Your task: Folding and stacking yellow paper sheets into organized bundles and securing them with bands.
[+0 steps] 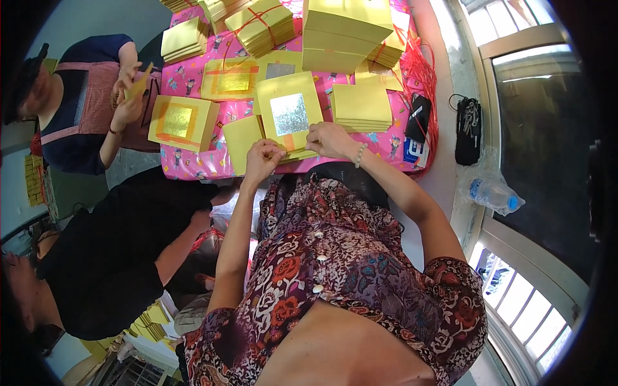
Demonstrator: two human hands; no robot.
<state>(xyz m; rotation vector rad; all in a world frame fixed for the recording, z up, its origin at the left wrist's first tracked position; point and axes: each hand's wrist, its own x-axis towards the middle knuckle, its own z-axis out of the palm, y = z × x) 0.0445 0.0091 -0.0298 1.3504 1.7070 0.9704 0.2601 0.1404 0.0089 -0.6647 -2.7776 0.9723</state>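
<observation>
A stack of yellow joss paper [270, 93] stands in front of me at the table's near edge, its top sheet bearing a silver foil square. My left hand [264, 159] pinches the stack's near left corner between closed fingers. At the near right corner, my right hand [329, 140] grips the paper edge, fingers bent and a beaded bracelet on the wrist. How many sheets each hand holds is hidden. Plain folded yellow sheets [242, 138] lie beside the stack on the left, and a folded yellow pile [362, 106] lies to its right.
Gold-foil paper [177, 123] sits left on the pink patterned tablecloth [222, 161]. A tall yellow paper block [344, 38] and red-tied bundles [261, 26] stand behind. Red string [421, 71], a phone [418, 118], keys [472, 119] and a bottle [496, 195] are at right; two co-workers sit left.
</observation>
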